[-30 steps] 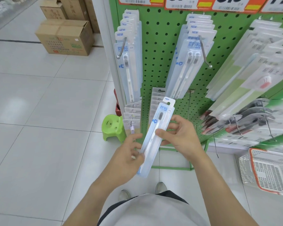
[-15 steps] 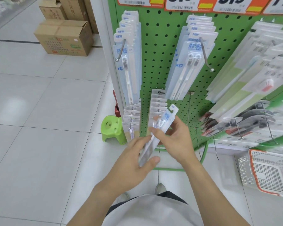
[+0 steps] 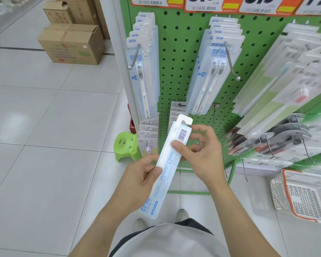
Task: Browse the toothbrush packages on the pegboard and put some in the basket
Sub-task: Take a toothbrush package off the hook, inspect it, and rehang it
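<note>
I hold one long white and pale-blue toothbrush package (image 3: 168, 164) in front of me, its back with the barcode facing up. My left hand (image 3: 139, 179) grips its lower half and my right hand (image 3: 202, 151) pinches its upper part near the barcode. Behind it stands the green pegboard (image 3: 176, 58), with a row of single-brush packages (image 3: 144, 75) on the left hook and twin-brush packages (image 3: 215, 71) on the middle hook. The white basket with an orange rim (image 3: 304, 195) sits on the floor at lower right.
More packaged goods (image 3: 278, 89) hang on the right of the pegboard, above dark tools in packs (image 3: 285, 138). A small green stool (image 3: 127, 146) stands at the board's foot. Cardboard boxes (image 3: 72, 43) sit on the tiled floor at far left.
The package has been turned over between my hands: its front with the brush showed before, now its printed back with the barcode faces me. Both hands kept hold of it.
</note>
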